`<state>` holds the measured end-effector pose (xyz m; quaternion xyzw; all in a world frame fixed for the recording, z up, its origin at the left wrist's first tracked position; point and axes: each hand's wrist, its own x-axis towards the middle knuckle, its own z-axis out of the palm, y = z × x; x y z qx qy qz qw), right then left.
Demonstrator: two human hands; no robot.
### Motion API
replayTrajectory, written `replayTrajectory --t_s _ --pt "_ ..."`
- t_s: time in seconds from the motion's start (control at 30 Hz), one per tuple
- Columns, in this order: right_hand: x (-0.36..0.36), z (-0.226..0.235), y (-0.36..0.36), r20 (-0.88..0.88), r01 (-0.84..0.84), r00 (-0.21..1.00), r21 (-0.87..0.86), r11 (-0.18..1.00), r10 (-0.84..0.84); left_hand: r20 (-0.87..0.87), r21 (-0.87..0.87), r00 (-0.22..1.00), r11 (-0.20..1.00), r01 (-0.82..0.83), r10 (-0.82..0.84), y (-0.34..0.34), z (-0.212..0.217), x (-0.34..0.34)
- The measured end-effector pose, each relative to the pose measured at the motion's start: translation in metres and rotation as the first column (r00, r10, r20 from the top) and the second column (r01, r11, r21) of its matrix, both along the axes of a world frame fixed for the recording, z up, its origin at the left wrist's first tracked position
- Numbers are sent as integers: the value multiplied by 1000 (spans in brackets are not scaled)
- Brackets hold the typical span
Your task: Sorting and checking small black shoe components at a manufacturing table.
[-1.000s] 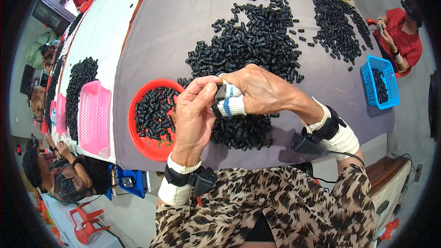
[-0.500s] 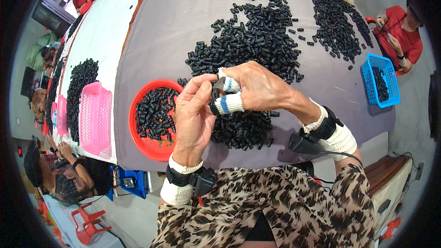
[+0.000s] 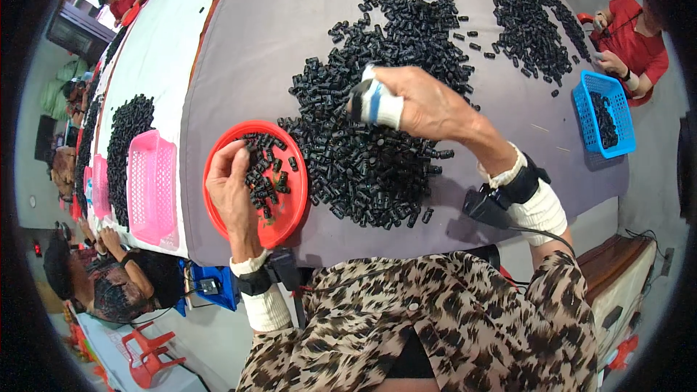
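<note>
My left hand (image 3: 231, 189) is over the left side of a round red tray (image 3: 299, 207) holding small black cylindrical parts (image 3: 266, 156). Its fingers are bent and slightly apart from the thumb, with nothing visible between them. My right hand (image 3: 428, 105) hovers above a big pile of the same black parts (image 3: 385, 181) in the middle of the table. Its fingers are curled closed, with white, blue-striped covers (image 3: 381, 103) on them. A dark shape shows at the blurred fingertips; I cannot tell what it is.
Grey cloth covers the table (image 3: 247, 65). A blue basket (image 3: 626, 120) with black parts stands at the right edge, a pink basket (image 3: 152, 196) at the left. More black parts (image 3: 526, 25) lie at the far right. Co-workers sit on both sides, one in red (image 3: 635, 43).
My hands were together over the pile, the left pinching a small black part against a dark blade at the right. The left has moved left over the tray; the right has moved up and right.
</note>
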<state>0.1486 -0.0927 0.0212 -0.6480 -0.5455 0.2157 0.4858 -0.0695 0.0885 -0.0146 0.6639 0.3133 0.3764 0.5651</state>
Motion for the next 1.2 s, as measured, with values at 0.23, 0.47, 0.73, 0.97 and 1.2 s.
replayTrajectory --t_s 0.23,0.47,0.73,0.97,1.2 --pt "17 -16 -28 116 187 979 -170 968 -168 -300 169 917 931 322 -263 -42 -34 54" --pt "18 -23 -41 65 206 979 -251 946 -196 -547 469 834 798 379 -75 -54 -69 99" --pt "16 -43 -39 -20 161 985 -271 949 -173 -526 524 843 737 427 -115 -58 -68 107" --pt "-1 -20 -25 -108 101 988 -122 987 -114 119 -166 890 875 455 -441 -45 -4 70" --pt "-30 21 2 -204 5 979 -54 999 -16 430 -161 773 802 575 -467 -46 33 51"
